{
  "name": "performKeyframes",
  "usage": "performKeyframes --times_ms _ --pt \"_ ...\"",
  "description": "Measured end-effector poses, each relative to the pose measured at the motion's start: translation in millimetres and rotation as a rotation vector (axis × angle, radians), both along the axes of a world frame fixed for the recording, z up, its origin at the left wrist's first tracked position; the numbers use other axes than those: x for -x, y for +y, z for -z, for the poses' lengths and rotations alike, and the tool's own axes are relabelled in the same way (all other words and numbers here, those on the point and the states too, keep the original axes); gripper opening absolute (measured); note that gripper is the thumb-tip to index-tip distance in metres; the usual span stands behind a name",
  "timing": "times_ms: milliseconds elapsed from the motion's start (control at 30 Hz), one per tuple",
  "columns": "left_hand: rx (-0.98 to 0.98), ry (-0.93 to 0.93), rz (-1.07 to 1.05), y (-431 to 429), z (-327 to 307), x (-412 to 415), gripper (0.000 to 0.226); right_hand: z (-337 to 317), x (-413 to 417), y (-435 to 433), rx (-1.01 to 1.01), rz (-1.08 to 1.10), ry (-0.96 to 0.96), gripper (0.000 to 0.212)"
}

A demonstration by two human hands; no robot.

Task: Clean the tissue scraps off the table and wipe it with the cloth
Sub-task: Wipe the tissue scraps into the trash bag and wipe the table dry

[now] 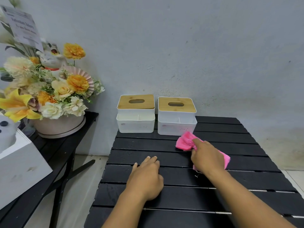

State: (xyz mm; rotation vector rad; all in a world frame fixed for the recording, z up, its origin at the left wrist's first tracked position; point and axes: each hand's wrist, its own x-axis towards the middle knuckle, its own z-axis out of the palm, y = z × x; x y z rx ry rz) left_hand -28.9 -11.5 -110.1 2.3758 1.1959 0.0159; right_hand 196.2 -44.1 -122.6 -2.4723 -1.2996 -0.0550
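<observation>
A pink cloth [185, 141] lies bunched on the black slatted table [246, 162], just in front of the right tissue box. My right hand [207, 157] presses down on it and grips it, with cloth showing on both sides of the hand. My left hand [145, 177] rests flat on the slats near the table's middle, fingers together and holding nothing. I see no tissue scraps on the table; only a tiny white speck [196, 176] lies beside my right wrist.
Two white tissue boxes with wooden lids [136, 114] [176, 116] stand at the table's far edge against the wall. A second black table [65, 145] on the left carries a flower arrangement [49, 96] and a white box [21, 162].
</observation>
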Motion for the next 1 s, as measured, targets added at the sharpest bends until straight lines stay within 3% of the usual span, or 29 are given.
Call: performKeyframes --times_ms 100,233,400,567,633,767,900,1000 --pt "-0.002 0.003 0.008 1 1 -1 0.054 1 25 11 -0.011 0.004 0.017 0.025" --pt "0.004 0.005 0.017 6 2 -1 0.049 0 65 23 -0.006 -0.175 -0.001 0.023" --pt "0.041 0.007 0.022 8 5 1 0.054 -19 42 21 0.143 -0.263 0.145 0.045" --pt "0.058 0.013 0.041 9 4 1 0.055 -14 26 3 0.204 -0.267 0.118 0.044" --pt "0.057 0.015 0.044 10 3 2 0.054 -5 40 1 0.209 -0.334 0.084 0.052" --pt "-0.003 -0.005 0.023 10 -3 7 0.039 3 55 2 0.131 -0.477 0.058 0.047" --pt "-0.047 0.051 -0.054 16 1 18 0.047 1 39 0 0.094 -0.351 0.052 0.042" --pt "-0.029 0.111 -0.139 21 4 33 0.057 3 30 -4 -0.001 -0.174 0.075 0.024"
